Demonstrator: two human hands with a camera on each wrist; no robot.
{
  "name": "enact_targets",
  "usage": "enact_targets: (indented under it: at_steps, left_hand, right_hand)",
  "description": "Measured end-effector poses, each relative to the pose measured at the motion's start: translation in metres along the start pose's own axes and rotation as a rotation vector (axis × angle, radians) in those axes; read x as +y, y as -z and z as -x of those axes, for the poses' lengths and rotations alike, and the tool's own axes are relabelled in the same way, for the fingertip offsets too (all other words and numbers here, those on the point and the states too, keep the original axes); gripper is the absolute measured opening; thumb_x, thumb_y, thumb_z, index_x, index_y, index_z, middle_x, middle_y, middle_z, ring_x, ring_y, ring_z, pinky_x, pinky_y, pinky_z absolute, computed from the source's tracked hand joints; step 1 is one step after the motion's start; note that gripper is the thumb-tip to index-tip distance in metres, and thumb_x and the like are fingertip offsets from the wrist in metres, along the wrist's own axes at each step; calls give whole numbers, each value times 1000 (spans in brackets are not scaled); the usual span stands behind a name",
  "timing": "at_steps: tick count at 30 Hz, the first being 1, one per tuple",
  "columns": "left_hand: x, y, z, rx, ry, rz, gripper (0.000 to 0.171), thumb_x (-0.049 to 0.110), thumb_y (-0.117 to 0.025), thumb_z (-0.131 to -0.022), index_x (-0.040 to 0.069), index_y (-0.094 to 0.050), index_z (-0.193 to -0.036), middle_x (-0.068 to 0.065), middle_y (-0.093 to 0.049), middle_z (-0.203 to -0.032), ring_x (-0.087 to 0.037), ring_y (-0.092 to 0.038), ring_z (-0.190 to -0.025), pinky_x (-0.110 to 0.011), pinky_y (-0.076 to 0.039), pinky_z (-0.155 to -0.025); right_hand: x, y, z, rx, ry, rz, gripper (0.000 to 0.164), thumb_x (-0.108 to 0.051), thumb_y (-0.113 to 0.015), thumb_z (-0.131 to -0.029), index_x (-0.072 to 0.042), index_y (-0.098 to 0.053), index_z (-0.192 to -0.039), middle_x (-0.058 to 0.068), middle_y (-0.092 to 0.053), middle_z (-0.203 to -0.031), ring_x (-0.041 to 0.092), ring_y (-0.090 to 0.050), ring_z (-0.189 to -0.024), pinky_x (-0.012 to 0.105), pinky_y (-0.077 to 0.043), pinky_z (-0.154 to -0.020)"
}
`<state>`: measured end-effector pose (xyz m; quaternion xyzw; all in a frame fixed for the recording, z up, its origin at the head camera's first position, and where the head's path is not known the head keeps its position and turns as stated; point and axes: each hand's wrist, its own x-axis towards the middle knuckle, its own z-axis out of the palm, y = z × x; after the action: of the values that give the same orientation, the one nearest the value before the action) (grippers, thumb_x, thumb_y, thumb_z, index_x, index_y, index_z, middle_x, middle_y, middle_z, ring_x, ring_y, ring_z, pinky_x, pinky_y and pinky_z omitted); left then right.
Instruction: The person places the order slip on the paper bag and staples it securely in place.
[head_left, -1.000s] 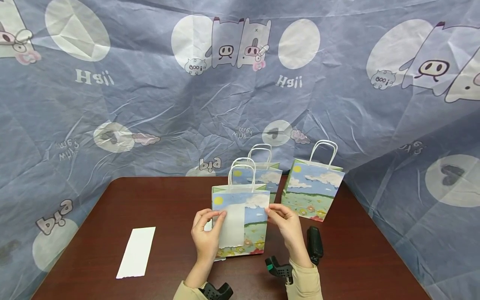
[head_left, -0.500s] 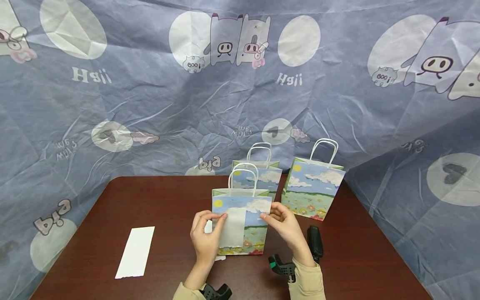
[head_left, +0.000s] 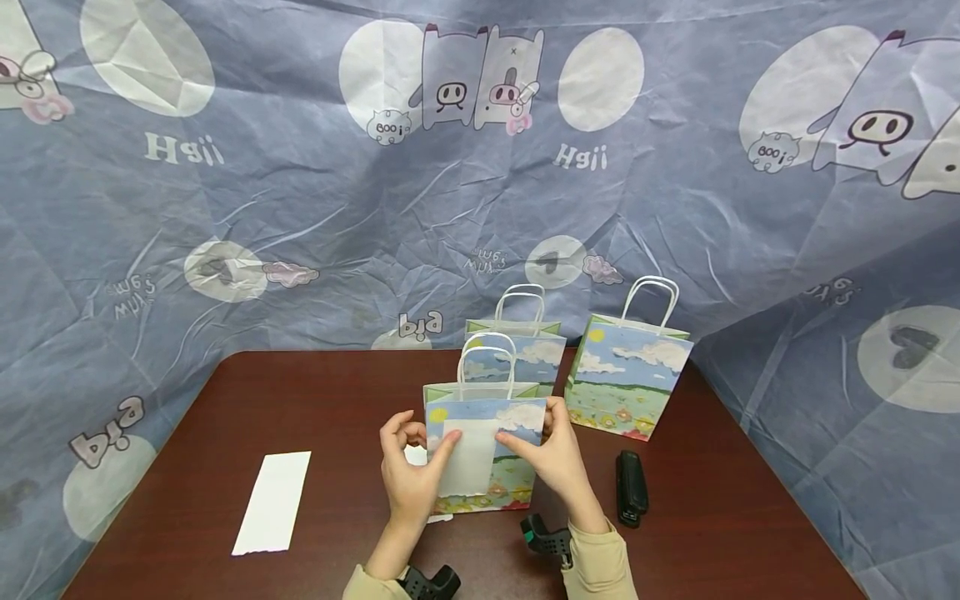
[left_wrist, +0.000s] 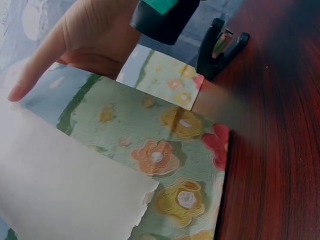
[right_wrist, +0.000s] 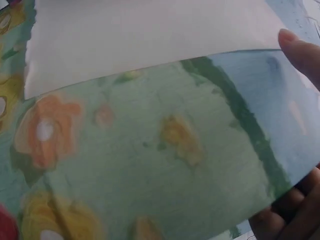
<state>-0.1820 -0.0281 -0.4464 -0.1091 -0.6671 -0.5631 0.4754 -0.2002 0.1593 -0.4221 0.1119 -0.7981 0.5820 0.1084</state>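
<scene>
A small paper gift bag (head_left: pixel 513 475), printed with sky and flowers, stands upright at the table's middle with its white handles up. A white paper strip (head_left: pixel 467 471) lies flat against its front, its torn lower edge above the printed flowers. My left hand (head_left: pixel 407 479) grips the bag's left side, thumb on the strip's upper part and fingers behind. My right hand (head_left: pixel 557 460) holds the right side, its thumb at the strip's right edge, also seen in the right wrist view on the strip (right_wrist: pixel 150 35). The fingers behind the bag are partly hidden.
Two matching gift bags stand behind, one bag (head_left: pixel 551 367) partly hidden and another bag (head_left: pixel 630 379) at the right. A black stapler (head_left: pixel 632 487) lies right of my right hand. Another white strip (head_left: pixel 272 502) lies at left; more white paper (head_left: pixel 416 455) shows behind my left hand.
My right thumb has slid left from the bag's right edge onto the strip's edge, its fingers going behind the bag. My left thumb stays on the strip. The bag's top has tipped slightly toward me.
</scene>
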Motion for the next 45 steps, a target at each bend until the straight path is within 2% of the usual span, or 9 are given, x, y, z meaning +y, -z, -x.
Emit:
enact_targets:
  at_steps: [6, 12, 14, 19, 26, 30, 34, 39, 45]
  left_hand:
    - [2, 0, -1, -29, -2, -24, 69, -8, -84, -59, -14, -46, -116, -13, -51, -68, -24, -46, -61, -32, -37, -59]
    - [-13, -2, 5, -44, 29, -49, 68, -3, -86, -59, -7, -54, -119, -8, -48, -65, -21, -44, -60, -33, -36, -56]
    - [-20, -2, 7, -55, 78, -38, 65, 2, -87, -61, -1, -57, -118, -5, -49, -65, -18, -44, -61, -30, -36, -56]
    - [-26, 0, 9, -68, 172, -1, 56, 15, -87, -65, 8, -58, -112, -3, -46, -69, -15, -41, -66, -25, -33, -61]
    - [-17, 0, 4, -28, 156, -59, 52, 15, -89, -62, 4, -56, -100, -6, -50, -84, -18, -46, -77, -29, -35, -69]
    - [2, 1, -1, -41, 161, 3, 51, 2, -86, -63, -4, -49, -97, -13, -55, -101, -22, -49, -81, -29, -39, -71]
    - [17, 2, -5, -77, 222, 69, 48, -4, -82, -66, -6, -44, -95, -14, -60, -89, -21, -49, -75, -29, -40, -67]
    - [18, 1, -6, -102, 255, 131, 47, -6, -80, -68, -7, -40, -92, -10, -52, -65, -18, -47, -70, -29, -40, -59]
    - [13, 3, -6, -137, 262, 201, 42, -6, -78, -71, -7, -45, -98, -13, -61, -73, -14, -48, -69, -24, -45, -50]
  right_hand:
    - [22, -6, -5, 60, 0, 50, 66, -19, -84, -71, -11, -33, -112, 2, -55, -74, 12, -40, -55, 24, -33, -51]
    - [26, -7, -5, 83, 55, 57, 87, -18, -85, -70, -11, -28, -135, 5, -61, -85, 14, -49, -62, 27, -36, -50]
    - [25, -6, -5, 79, 60, 99, 78, -23, -84, -71, -13, -36, -131, 2, -56, -78, 12, -44, -58, 26, -34, -50]
    - [22, -3, -4, 67, 80, 171, 47, -36, -81, -73, -15, -47, -98, 0, -35, -61, 10, -28, -49, 25, -28, -47]
    - [18, -4, -3, 124, 141, 206, 49, -35, -82, -71, -14, -39, -78, -5, -25, -60, 8, -23, -48, 24, -24, -46]
    - [20, -4, -4, 192, 235, 218, 50, -28, -85, -69, -13, -37, -68, -5, -29, -64, 9, -27, -51, 23, -26, -47]
    - [23, -3, -5, 209, 297, 212, 36, -25, -85, -68, -16, -51, -68, -5, -39, -76, 11, -36, -63, 25, -33, -55]
    - [23, 0, -6, 182, 333, 233, 24, -25, -84, -70, -20, -63, -80, -8, -53, -86, 10, -45, -81, 30, -38, -69]
    - [-7, 1, 2, 114, 331, 177, 18, -11, -81, -73, -13, -67, -84, -2, -61, -89, 13, -54, -86, 31, -45, -74]
